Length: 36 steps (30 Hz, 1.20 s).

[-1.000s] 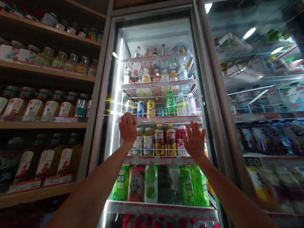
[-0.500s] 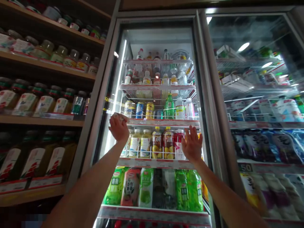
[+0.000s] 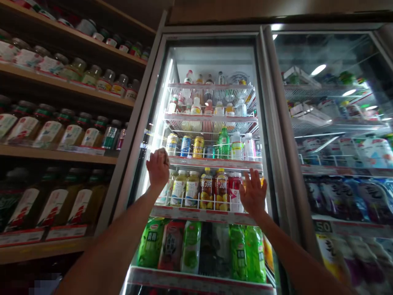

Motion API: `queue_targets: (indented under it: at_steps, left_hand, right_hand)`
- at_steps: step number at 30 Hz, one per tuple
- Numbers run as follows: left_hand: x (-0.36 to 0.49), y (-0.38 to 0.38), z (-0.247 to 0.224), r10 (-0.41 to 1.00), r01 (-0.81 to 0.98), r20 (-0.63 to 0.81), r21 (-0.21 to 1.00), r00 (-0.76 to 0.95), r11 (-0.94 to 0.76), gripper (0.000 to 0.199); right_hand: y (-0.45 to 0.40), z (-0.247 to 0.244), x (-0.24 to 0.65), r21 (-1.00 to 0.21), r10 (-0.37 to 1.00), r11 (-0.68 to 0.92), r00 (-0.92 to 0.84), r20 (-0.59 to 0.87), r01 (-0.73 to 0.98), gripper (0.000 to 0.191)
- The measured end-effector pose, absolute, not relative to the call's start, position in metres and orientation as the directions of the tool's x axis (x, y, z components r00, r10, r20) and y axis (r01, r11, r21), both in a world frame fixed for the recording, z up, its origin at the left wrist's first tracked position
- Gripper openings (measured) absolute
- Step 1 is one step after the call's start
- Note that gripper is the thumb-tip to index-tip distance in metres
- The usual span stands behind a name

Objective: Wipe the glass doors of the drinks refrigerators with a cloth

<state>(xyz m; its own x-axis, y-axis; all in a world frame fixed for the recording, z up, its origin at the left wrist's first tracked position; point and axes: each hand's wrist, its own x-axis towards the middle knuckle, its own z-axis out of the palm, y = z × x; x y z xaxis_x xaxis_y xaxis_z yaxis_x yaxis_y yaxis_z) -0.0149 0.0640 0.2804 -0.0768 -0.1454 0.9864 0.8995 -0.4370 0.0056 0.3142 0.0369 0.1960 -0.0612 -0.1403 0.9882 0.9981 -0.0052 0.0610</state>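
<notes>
the left hand (image 3: 157,170) curls round a crumpled cloth (image 3: 165,155) by the glass door (image 3: 211,56). the right hand (image 3: 254,196) spreads open nearby, holding nothing

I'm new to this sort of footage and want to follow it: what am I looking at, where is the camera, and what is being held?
There is no robot here. All the pictures come from one camera on a person's head, looking past their bare arms.

In front is a tall glass-fronted fridge. Its shelves carry drinks: among them a blue can, a gold can and large green bottles. Wooden shelves of jars and bottles stand to the left, and another glass-fronted cabinet to the right.

The left hand is curled, apparently around a small crumpled thing, too unclear to name. The right hand is open and holds nothing visible; whether it touches the glass, I can't tell.
</notes>
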Motion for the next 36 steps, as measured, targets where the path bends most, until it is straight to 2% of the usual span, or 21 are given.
queue_targets:
  at_steps: [2, 4, 6, 9, 11, 13, 14, 16, 17, 20, 22, 23, 25, 27, 29, 31, 32, 34, 35, 36]
  left_hand:
    - [-0.004, 0.063, 0.283, -0.139, 0.893, 0.984, 0.042, -0.115, -0.447, 0.031]
    - [0.034, 0.064, 0.279, -0.131, 0.884, 0.99, -0.01, -0.058, -0.468, 0.029]
    - [0.073, 0.066, 0.274, -0.149, 0.869, 0.989, -0.069, -0.005, -0.489, 0.035]
    - [0.079, 0.069, 0.272, -0.147, 0.863, 0.988, -0.118, 0.052, -0.491, 0.042]
    - [0.044, 0.071, 0.276, -0.124, 0.874, 0.992, -0.076, 0.018, -0.481, 0.042]
    - [0.001, 0.073, 0.283, -0.147, 0.88, 0.968, 0.117, -0.206, -0.461, 0.042]
    - [-0.013, 0.074, 0.286, -0.157, 0.874, 0.95, 0.172, -0.269, -0.455, 0.044]
    - [-0.016, 0.075, 0.289, -0.167, 0.864, 0.935, 0.207, -0.312, -0.459, 0.045]
    - [-0.003, 0.074, 0.288, -0.164, 0.866, 0.944, 0.183, -0.288, -0.465, 0.044]
    - [0.073, 0.069, 0.275, -0.154, 0.867, 0.986, -0.021, -0.065, -0.498, 0.038]
    - [0.12, 0.065, 0.264, -0.173, 0.791, 0.949, -0.314, 0.262, -0.525, 0.039]
    - [0.132, 0.063, 0.261, -0.19, 0.754, 0.914, -0.404, 0.359, -0.518, 0.038]
    - [0.128, 0.064, 0.26, -0.194, 0.727, 0.883, -0.463, 0.427, -0.508, 0.038]
    - [0.096, 0.068, 0.267, -0.17, 0.802, 0.946, -0.323, 0.275, -0.503, 0.039]
    - [0.061, 0.073, 0.279, -0.152, 0.869, 0.987, -0.029, -0.054, -0.494, 0.041]
    - [0.047, 0.076, 0.283, -0.148, 0.868, 0.97, 0.099, -0.193, -0.486, 0.045]
    - [0.052, 0.076, 0.282, -0.145, 0.868, 0.969, 0.104, -0.198, -0.486, 0.045]
    - [0.081, 0.072, 0.271, -0.144, 0.869, 0.988, -0.03, -0.048, -0.494, 0.041]
    - [0.101, 0.069, 0.264, -0.15, 0.855, 0.986, -0.134, 0.067, -0.5, 0.04]
    - [0.118, 0.066, 0.257, -0.168, 0.812, 0.954, -0.3, 0.249, -0.5, 0.041]
  right_hand:
    - [0.036, 0.196, 0.313, 0.055, -0.134, -0.009, -0.055, 0.989, 0.998, 0.045]
    - [0.036, 0.196, 0.314, 0.057, -0.118, -0.011, -0.058, 0.991, 0.998, 0.045]
    - [0.036, 0.196, 0.316, 0.064, -0.116, -0.007, -0.064, 0.991, 0.998, 0.045]
    - [0.038, 0.195, 0.319, 0.071, -0.121, -0.001, -0.071, 0.99, 0.997, 0.047]
    - [0.04, 0.195, 0.319, 0.069, -0.111, -0.003, -0.069, 0.991, 0.998, 0.047]
    - [0.04, 0.195, 0.318, 0.062, -0.103, 0.001, -0.062, 0.993, 0.998, 0.048]
    - [0.04, 0.195, 0.317, 0.056, -0.1, 0.009, -0.055, 0.993, 0.998, 0.048]
    - [0.04, 0.195, 0.316, 0.045, -0.101, 0.03, -0.042, 0.994, 0.999, 0.05]
    - [0.04, 0.195, 0.316, 0.044, -0.101, 0.04, -0.04, 0.994, 0.998, 0.05]
    - [0.038, 0.195, 0.317, 0.05, -0.103, 0.042, -0.045, 0.994, 0.998, 0.05]
    - [0.037, 0.195, 0.318, 0.052, -0.1, 0.025, -0.049, 0.994, 0.998, 0.048]
    - [0.036, 0.195, 0.318, 0.054, -0.1, 0.015, -0.052, 0.994, 0.998, 0.047]
    - [0.036, 0.196, 0.319, 0.054, -0.104, 0.003, -0.053, 0.993, 0.999, 0.046]
    - [0.036, 0.196, 0.319, 0.06, -0.099, 0.006, -0.059, 0.993, 0.998, 0.047]
    - [0.036, 0.196, 0.318, 0.059, -0.086, 0.015, -0.057, 0.995, 0.998, 0.049]
    - [0.036, 0.196, 0.317, 0.052, -0.081, 0.017, -0.05, 0.995, 0.999, 0.051]
    - [0.037, 0.196, 0.316, 0.046, -0.084, 0.016, -0.044, 0.996, 0.999, 0.051]
    - [0.036, 0.196, 0.316, 0.04, -0.098, 0.016, -0.039, 0.994, 0.999, 0.051]
    - [0.036, 0.196, 0.316, 0.045, -0.103, 0.016, -0.044, 0.994, 0.999, 0.05]
    - [0.036, 0.196, 0.316, 0.053, -0.106, 0.016, -0.051, 0.993, 0.998, 0.05]
